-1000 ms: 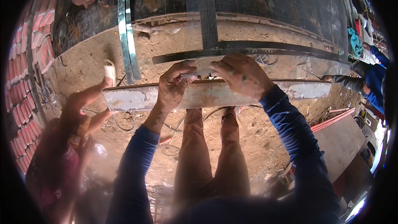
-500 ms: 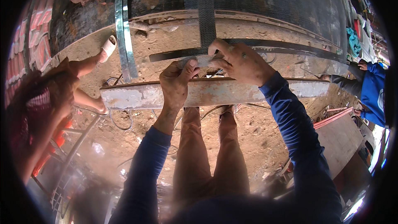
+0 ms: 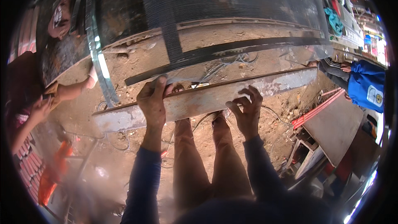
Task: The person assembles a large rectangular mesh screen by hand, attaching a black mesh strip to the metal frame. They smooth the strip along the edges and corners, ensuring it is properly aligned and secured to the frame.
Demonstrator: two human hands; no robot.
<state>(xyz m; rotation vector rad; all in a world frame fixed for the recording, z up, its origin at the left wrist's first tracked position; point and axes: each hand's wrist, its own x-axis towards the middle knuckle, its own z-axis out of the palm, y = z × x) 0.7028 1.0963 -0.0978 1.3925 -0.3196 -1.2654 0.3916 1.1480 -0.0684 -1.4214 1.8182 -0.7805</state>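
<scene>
A fine dark mesh sheet [image 3: 232, 4] is stretched over a dark flat-bar frame [image 3: 215, 52] in front of me. My left hand [image 3: 151, 103] is closed, thumb against fingers, on the near edge of the mesh just below the frame's left end. My right hand [image 3: 248, 114] is off the mesh, fingers apart and curved, with nothing in it. It hovers over the near side of a long, rust-patched metal beam [image 3: 232, 92] that runs crosswise between me and the frame. The beam passes behind my left hand.
A person's arm and leg [image 3: 70, 91] are at the left. Another person in a blue top [image 3: 367, 85] is at the far right. A shiny metal strip [image 3: 97, 45] stands left of the frame. Cables [image 3: 226, 68] lie on the dirt floor. A board [image 3: 331, 128] and red bars [image 3: 317, 110] lie right.
My right hand has left the mesh edge and drawn back toward me, its fingers opening. My left hand stays on the mesh edge. The whole view has turned and shifted somewhat.
</scene>
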